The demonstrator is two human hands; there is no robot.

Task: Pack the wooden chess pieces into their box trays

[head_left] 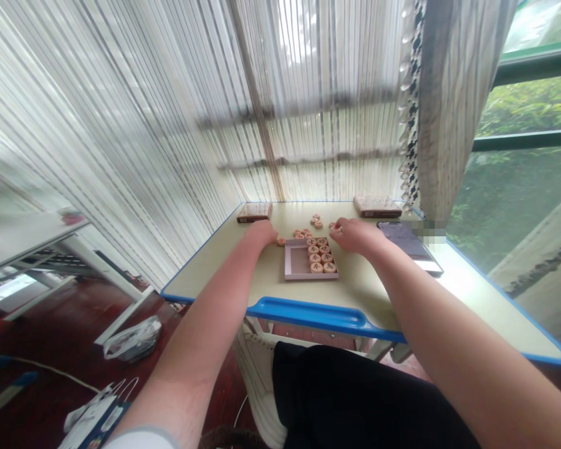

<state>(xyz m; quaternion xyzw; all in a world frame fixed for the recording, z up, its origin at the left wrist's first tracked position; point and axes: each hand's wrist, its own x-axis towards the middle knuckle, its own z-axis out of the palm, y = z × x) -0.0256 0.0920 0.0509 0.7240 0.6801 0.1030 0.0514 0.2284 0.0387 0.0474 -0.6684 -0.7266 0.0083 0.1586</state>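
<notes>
A shallow pink tray [295, 265] lies on the pale desk [224, 262] with several round wooden chess pieces [321, 255] stacked along its right side. More loose pieces [315, 220] lie on the desk beyond the tray. My left hand [262, 233] rests curled on the desk just left of the tray's far corner, touching a loose piece [281, 241]. My right hand [358, 236] is curled at the tray's right, fingertips pinched on a piece [335, 227].
Two flat wooden boxes stand at the desk's far edge, one left [254, 211], one right [376, 206]. A phone [409, 246] lies right of my right hand. Striped curtains [206, 112] hang behind. A blue-rimmed desk edge [318, 313] is nearest me.
</notes>
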